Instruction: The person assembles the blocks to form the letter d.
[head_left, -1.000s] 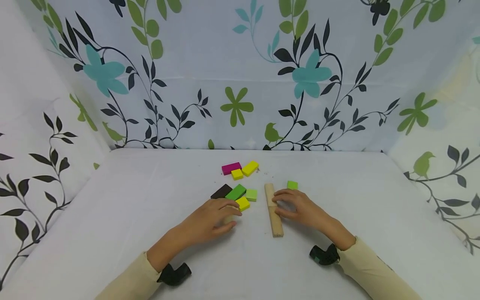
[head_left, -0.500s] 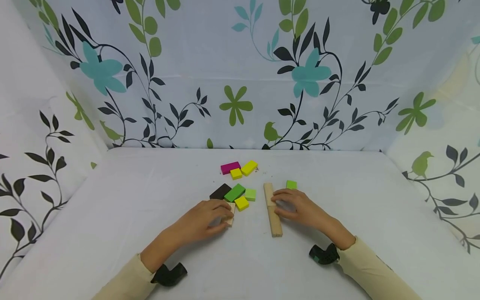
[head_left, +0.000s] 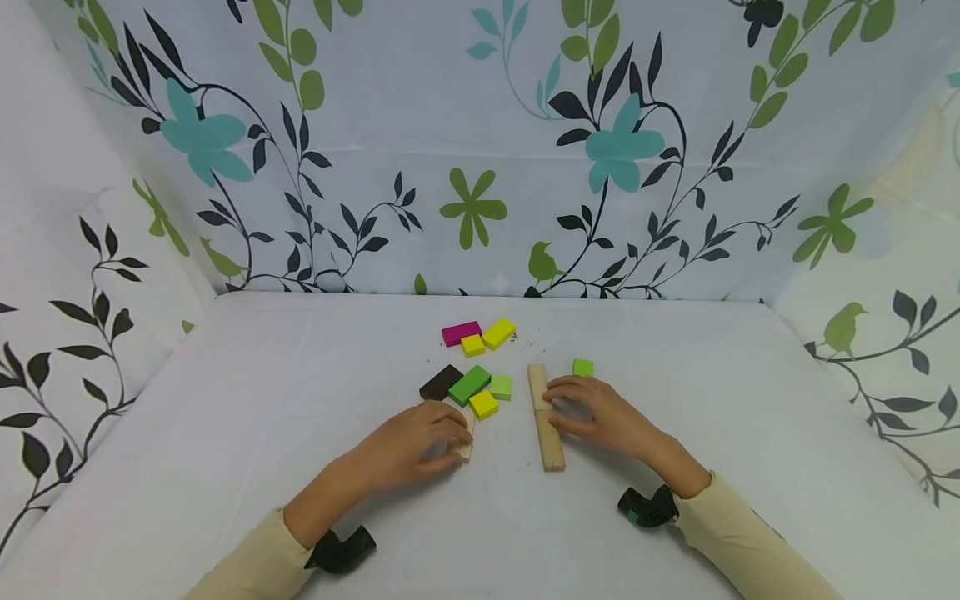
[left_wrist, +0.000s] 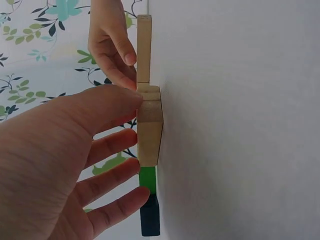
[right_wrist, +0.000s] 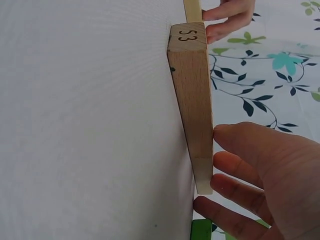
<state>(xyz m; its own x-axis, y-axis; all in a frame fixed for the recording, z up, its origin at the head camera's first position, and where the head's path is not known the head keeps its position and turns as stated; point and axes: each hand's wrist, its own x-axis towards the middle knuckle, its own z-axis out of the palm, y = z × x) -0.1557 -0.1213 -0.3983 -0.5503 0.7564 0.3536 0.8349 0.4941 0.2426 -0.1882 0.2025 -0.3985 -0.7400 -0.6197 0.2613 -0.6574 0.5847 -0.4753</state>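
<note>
My left hand point(head_left: 412, 440) rests its fingertips on a pale wooden block point(head_left: 467, 450), mostly hidden under it; in the left wrist view the thumb and spread fingers touch that block's point(left_wrist: 150, 142) upper edge. Just beyond it lie a yellow block point(head_left: 483, 405), a green block point(head_left: 469, 385), a light green block point(head_left: 501, 387) and a dark brown block point(head_left: 441, 383). My right hand point(head_left: 603, 412) touches the side of two wooden blocks point(head_left: 550, 442) laid end to end in a line. In the right wrist view the nearer block point(right_wrist: 192, 95) bears stamped digits on its end.
Farther back sit a magenta block point(head_left: 461, 333), a small yellow block point(head_left: 472, 345) and a longer yellow block point(head_left: 498, 333). Behind my right hand is another light green block point(head_left: 583, 367). A patterned cloth point(head_left: 420, 100) rises behind the white table point(head_left: 300, 358).
My left hand first drew back left, uncovering part of the pale wooden block, then shifted slightly right with fingertips still on it. My right hand and the two lined-up blocks stay put.
</note>
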